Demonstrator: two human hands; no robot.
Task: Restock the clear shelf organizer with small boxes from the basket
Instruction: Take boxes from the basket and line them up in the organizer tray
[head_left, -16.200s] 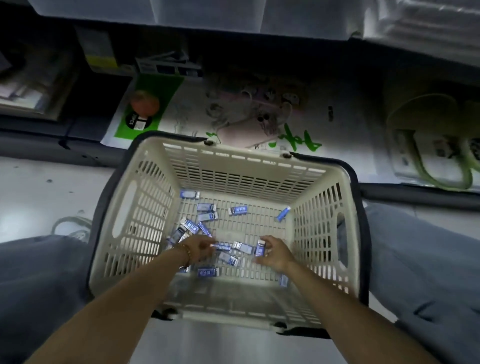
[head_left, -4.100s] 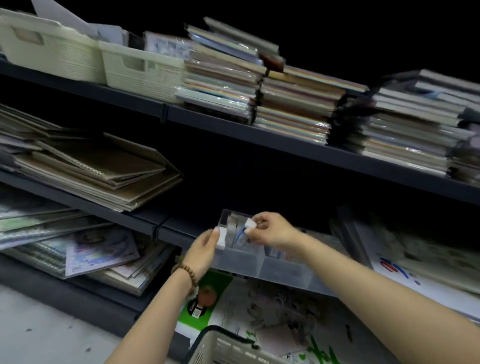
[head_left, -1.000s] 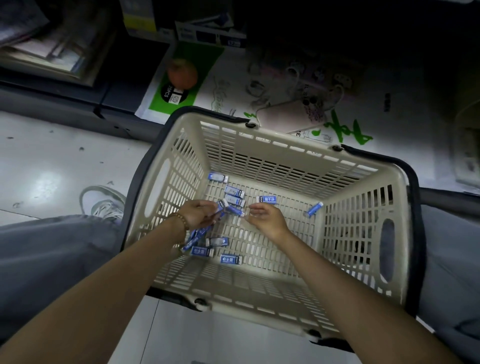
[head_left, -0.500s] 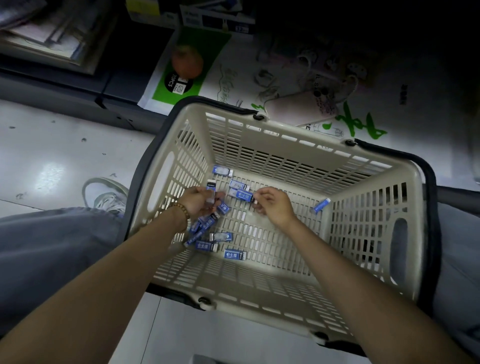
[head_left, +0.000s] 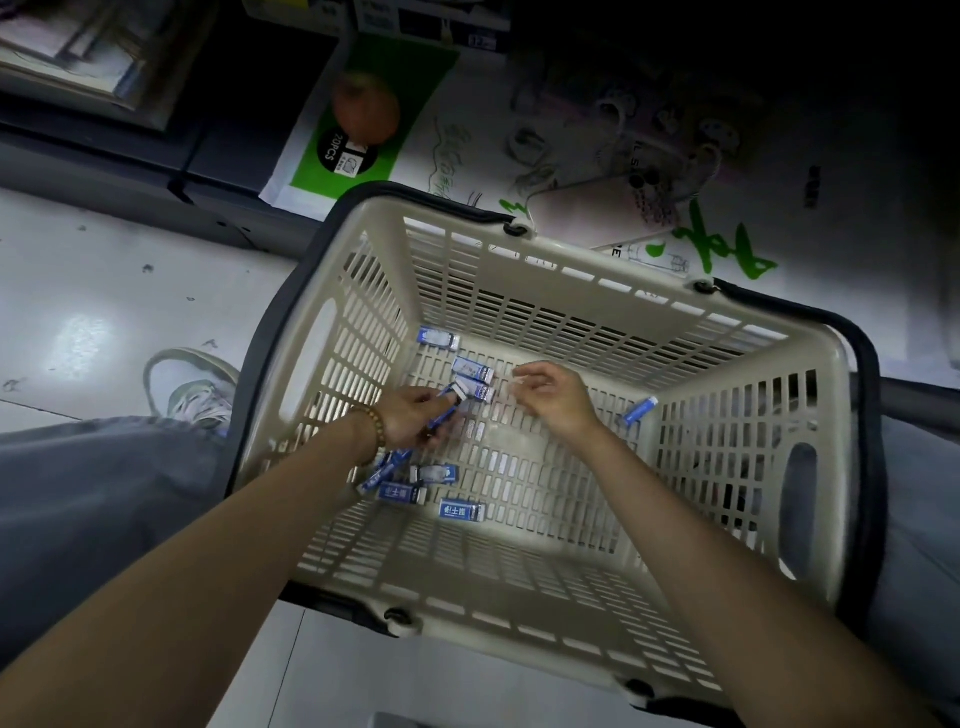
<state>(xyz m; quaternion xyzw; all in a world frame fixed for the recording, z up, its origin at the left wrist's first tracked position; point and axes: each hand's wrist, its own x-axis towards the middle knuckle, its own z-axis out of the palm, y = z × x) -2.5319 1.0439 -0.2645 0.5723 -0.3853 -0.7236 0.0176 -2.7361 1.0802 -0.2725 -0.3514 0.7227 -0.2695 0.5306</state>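
Gripping small boxes w/ L hand, R hand loose, inside basket

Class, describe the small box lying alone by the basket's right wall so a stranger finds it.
Look into the beige slatted basket on the floor. At the foot of its right wall, past the right hand, lies one blue box, tilted and alone; the other boxes cluster leftward.

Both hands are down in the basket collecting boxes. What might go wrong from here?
The left hand grips several boxes at once; adding more may spill them. One stray box lies apart by the basket wall and is easy to miss.
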